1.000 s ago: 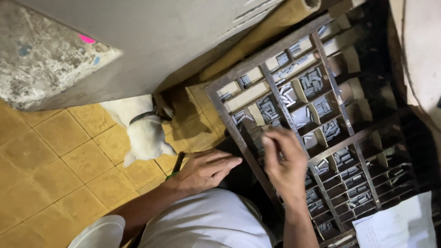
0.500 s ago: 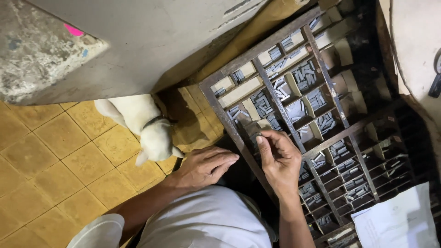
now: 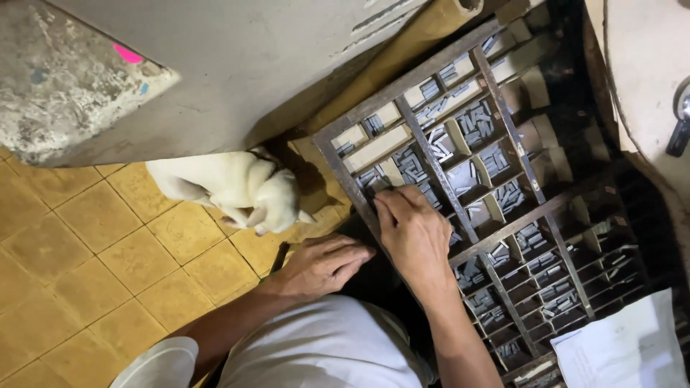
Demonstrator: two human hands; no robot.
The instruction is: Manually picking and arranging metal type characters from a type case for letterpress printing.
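Observation:
A dark wooden tray (image 3: 338, 154) with many small compartments lies tilted in front of me, holding several small grey metal pieces (image 3: 478, 122). My right hand (image 3: 415, 236) reaches into a compartment by the tray's left rim, its fingertips pinched together on the small pieces there. My left hand (image 3: 321, 266) rests palm down just left of the tray, its fingers laid nearly flat. A slim dark object (image 3: 278, 257) pokes out from under it; whether it is gripped is hidden.
A small white animal (image 3: 241, 188) stands on the yellow tiled floor (image 3: 108, 251) just beyond my left hand. A grey concrete slab (image 3: 215, 65) looms over the top left. White paper (image 3: 625, 348) lies on the tray's bottom right corner.
My right hand has moved up and left along the tray to a compartment at its rim. The white animal has shifted and turned. My left hand has stayed put.

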